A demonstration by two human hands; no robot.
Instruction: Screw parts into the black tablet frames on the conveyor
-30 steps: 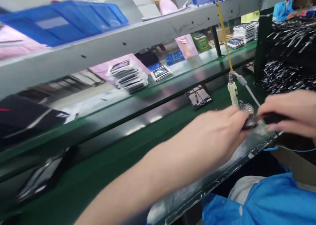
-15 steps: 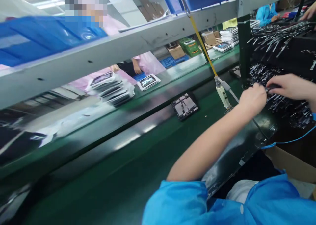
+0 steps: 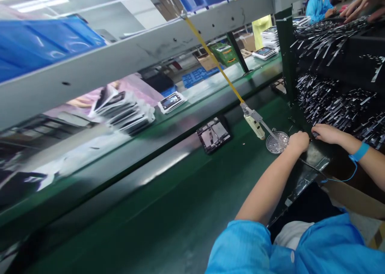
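Observation:
My left hand (image 3: 298,141) is curled closed at the near edge of the green bench, beside a small round metal dish (image 3: 277,142) of tiny parts. My right hand (image 3: 326,133) is also closed, with a blue wrist strap (image 3: 360,152) on it. Both hands meet over a small dark part (image 3: 314,135) that is too small to name. A dark flat panel (image 3: 313,162) lies under them. An electric screwdriver (image 3: 255,124) hangs on a yellow cord just left of the dish.
A black rack (image 3: 337,101) filled with several thin metal strips stands at the right. An opened device (image 3: 214,134) rides the conveyor belt (image 3: 168,170). Stacks of devices (image 3: 126,111) sit across the belt. Another person's hand (image 3: 361,1) reaches in at the top right.
My hands have come down from the strip rack to the bench edge next to the round dish. The view has swung right, and the opened device has drifted left.

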